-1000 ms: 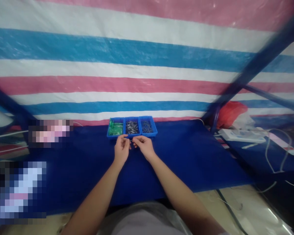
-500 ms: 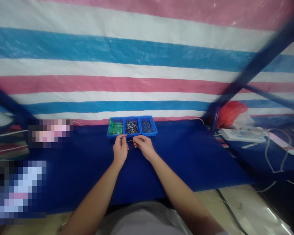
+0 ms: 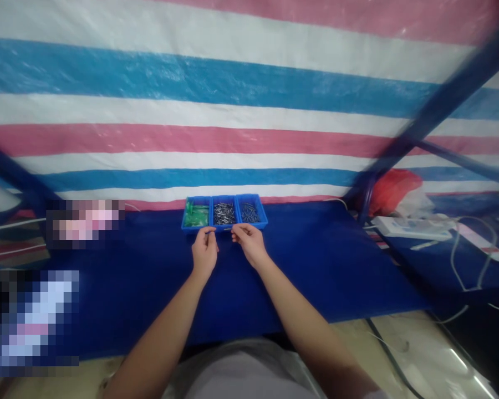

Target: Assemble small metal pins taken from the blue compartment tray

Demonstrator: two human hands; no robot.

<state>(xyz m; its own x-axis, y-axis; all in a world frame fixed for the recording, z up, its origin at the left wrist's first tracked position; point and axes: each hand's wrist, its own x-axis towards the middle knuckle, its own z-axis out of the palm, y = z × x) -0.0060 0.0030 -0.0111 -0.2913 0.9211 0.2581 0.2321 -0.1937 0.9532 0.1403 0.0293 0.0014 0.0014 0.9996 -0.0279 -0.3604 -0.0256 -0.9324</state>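
Three small blue bins stand in a row at the back of the blue table [image 3: 316,266]: the left bin [image 3: 196,214] holds green parts, the middle bin [image 3: 224,213] and the right bin [image 3: 249,211] hold small metal pins. My left hand [image 3: 204,252] is pinched on a thin metal pin just in front of the left and middle bins. My right hand [image 3: 249,244] is pinched on another small piece in front of the middle bin. A small gap separates the two hands.
A striped pink, white and blue tarp [image 3: 233,111] hangs behind the table. Blue frame bars [image 3: 436,105] cross at the right. A red bag [image 3: 393,191], a white power strip [image 3: 411,227] and cables [image 3: 461,260] lie at the right. Blurred patches sit at the left.
My hands were touching at the fingertips a second ago; they have drawn apart, the right hand moving right and toward the bins. The view has shifted slightly.
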